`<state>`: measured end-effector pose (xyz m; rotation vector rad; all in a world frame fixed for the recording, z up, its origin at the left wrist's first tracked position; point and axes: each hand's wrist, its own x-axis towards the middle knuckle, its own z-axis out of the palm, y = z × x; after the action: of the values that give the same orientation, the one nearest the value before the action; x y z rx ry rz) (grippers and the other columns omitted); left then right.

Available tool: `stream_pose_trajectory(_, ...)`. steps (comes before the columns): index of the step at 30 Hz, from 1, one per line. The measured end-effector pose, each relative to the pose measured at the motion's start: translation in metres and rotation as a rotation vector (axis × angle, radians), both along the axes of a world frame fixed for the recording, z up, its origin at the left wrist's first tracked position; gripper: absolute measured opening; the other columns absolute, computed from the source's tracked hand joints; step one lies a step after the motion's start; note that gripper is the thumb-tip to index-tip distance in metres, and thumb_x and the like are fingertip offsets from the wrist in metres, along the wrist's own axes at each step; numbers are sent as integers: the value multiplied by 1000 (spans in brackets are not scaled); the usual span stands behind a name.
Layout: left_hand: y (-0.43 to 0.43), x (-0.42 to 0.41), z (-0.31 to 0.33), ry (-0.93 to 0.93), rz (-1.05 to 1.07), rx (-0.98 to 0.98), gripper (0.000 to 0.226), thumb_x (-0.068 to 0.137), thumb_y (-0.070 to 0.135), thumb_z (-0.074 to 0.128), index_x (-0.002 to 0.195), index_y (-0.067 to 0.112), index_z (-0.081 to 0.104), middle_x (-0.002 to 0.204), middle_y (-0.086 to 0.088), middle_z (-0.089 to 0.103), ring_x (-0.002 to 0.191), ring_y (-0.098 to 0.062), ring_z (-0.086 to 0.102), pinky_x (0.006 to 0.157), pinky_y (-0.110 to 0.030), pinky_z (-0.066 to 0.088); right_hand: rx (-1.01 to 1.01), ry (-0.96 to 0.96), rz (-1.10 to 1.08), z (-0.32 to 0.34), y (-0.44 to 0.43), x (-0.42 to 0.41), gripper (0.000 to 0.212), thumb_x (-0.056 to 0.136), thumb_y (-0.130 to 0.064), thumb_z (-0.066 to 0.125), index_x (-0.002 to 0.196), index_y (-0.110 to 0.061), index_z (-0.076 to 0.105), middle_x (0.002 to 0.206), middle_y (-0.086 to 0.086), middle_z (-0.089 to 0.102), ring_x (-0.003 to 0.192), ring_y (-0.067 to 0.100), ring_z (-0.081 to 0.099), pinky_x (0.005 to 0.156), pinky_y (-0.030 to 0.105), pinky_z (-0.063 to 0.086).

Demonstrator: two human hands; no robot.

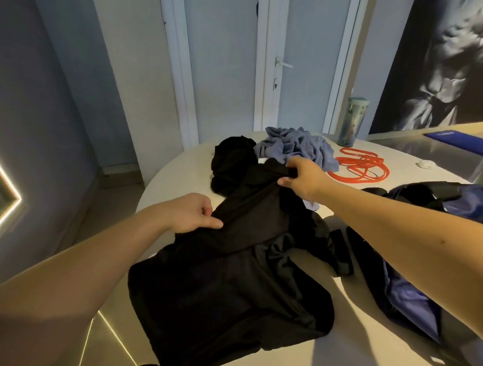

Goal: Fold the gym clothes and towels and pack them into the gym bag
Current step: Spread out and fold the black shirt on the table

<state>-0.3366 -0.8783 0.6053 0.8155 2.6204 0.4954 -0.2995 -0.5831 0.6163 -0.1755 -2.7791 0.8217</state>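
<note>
I am on the folding step. My left hand pinches one edge of the black clothes. My right hand grips the far end with curled fingers. The clothes lie crumpled on the white table, just beside the blue bag. Next, I think, I must pull them flat and fold them over. The blue towel waits behind, not folded. The black cloth is too dark to tell top from shorts. The picture cuts off part of the bag.
</note>
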Motion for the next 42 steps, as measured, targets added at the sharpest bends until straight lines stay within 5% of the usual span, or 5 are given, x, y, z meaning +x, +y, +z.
stream_pose_trajectory(8, -37, -6, 76, -23, 115, 218, 44, 89, 30, 78, 129, 29, 62, 120, 2, 65, 110, -14, 63, 101, -31, 48, -482, 370, -221, 32, 21, 32, 23, 87, -5, 75, 89, -16, 54, 86, 5, 64, 83, 25, 64, 77, 37, 57)
stream_pose_trajectory(15, -30, -4, 115, 406, 265, 407, 25, 84, 28, 81, 86, 15, 59, 101, -6, 66, 89, -19, 62, 73, -31, 50, -80, 79, -157, 40, 30, 49, 29, 77, -16, 86, 97, -8, 66, 92, 9, 69, 89, 27, 66, 79, 38, 56)
stream_pose_trajectory(25, -38, 61, 2, 161, -51, -40, 36, 75, 35, 84, 83, 25, 51, 102, 4, 54, 91, -18, 55, 80, -31, 49, 647, -557, 57, 7, -5, 52, 37, 96, -40, 57, 68, -16, 52, 69, 2, 55, 71, 24, 51, 63, 29, 46)
stream_pose_trajectory(34, -24, 68, -24, 225, 123, 52, 39, 91, 59, 63, 106, 24, 66, 92, 4, 65, 86, -15, 63, 74, -29, 49, 452, -573, -17, -28, -26, 68, 25, 102, -27, 55, 124, -15, 61, 115, 5, 61, 91, 19, 45, 83, 21, 35)
stream_pose_trajectory(42, 1, 78, -41, 263, 14, 72, 8, 92, 25, 64, 87, 19, 61, 83, 1, 62, 77, -17, 61, 66, -27, 47, -30, -495, -173, -38, -27, 79, 34, 93, -35, 70, 88, -4, 58, 81, 15, 71, 61, 28, 71, 66, 36, 63)
